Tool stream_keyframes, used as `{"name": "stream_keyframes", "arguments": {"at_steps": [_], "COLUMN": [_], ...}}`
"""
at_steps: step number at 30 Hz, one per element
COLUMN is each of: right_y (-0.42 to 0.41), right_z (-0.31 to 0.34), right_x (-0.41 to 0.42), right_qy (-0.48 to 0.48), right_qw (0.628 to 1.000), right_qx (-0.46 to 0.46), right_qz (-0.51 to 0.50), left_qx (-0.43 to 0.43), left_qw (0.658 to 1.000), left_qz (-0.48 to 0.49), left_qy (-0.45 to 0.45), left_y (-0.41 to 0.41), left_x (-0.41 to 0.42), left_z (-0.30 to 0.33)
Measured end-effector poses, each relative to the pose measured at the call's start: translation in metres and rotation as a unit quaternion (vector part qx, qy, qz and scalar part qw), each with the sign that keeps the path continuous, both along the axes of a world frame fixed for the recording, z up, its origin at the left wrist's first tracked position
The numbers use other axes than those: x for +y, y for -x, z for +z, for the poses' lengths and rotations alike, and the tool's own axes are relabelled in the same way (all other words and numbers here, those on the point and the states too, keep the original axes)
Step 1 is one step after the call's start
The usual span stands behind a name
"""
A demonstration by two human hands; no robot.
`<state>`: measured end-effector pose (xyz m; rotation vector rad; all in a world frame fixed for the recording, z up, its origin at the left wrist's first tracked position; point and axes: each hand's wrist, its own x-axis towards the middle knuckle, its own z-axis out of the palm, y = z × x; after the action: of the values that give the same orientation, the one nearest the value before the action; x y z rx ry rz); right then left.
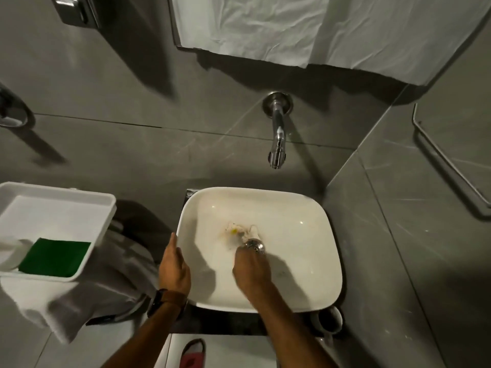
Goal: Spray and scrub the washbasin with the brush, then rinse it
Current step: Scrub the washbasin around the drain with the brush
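The white washbasin (313, 261) sits low in the middle of the view. My left hand (174, 264) lies along its left rim, thumb inside and fingers outside, gripping the edge. My right hand (251, 269) is inside the bowl with curled fingers, right at the metal drain (255, 247). Just past the drain lies a pale, blurred smear or object with a yellow spot (237, 231). Whether my right hand holds anything is hidden by the fist. No brush or spray bottle shows clearly.
A wall tap (277, 144) hangs over the basin's back edge. Left of the basin, a white tray (79, 205) holds a green scouring pad (54, 257) and rests on a grey towel (106, 293). A cup (328, 320) stands at the basin's front right corner. A red slipper (192, 353) is on the floor.
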<state>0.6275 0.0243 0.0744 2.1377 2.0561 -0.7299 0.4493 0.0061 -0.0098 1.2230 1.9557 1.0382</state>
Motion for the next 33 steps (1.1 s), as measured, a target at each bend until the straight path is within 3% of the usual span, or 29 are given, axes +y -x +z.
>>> {"name": "stream_keyframes", "arguments": {"at_steps": [4,8,14,18,23,25,28,33], "right_y": [-0.04,-0.012,-0.025,0.001,-0.02,-0.046,-0.035,-0.032], "right_z": [0.004,0.005,-0.003,-0.001,-0.015,-0.011,-0.01,-0.022], "right_x": [0.004,-0.03,0.003,-0.052,0.015,0.002,-0.044,0.005], "right_qy": [0.01,0.093,0.021,0.059,-0.021,-0.021,0.037,0.007], "right_qw": [0.994,0.995,0.994,0.998,0.994,0.99,0.996,0.994], "right_qx": [-0.064,-0.019,-0.026,-0.018,-0.043,-0.069,-0.052,-0.035], "right_qz": [-0.093,-0.034,-0.099,-0.021,-0.098,-0.118,-0.056,-0.102], "left_qx": [0.002,0.012,0.012,0.008,0.011,0.005,0.004,0.008], "left_qw": [1.0,0.999,0.998,0.999,0.999,0.999,0.999,0.999], "left_qz": [0.015,0.015,0.018,0.014,0.015,0.016,0.018,0.021], "left_qy": [0.016,0.034,0.05,0.046,0.038,0.045,0.05,0.026], "left_y": [-0.001,0.001,0.0,0.0,0.0,-0.001,-0.002,-0.006], "left_x": [0.004,0.006,0.006,0.003,0.003,0.003,0.003,0.003], "left_z": [0.0,-0.003,-0.001,-0.003,-0.005,-0.004,-0.001,0.008]}}
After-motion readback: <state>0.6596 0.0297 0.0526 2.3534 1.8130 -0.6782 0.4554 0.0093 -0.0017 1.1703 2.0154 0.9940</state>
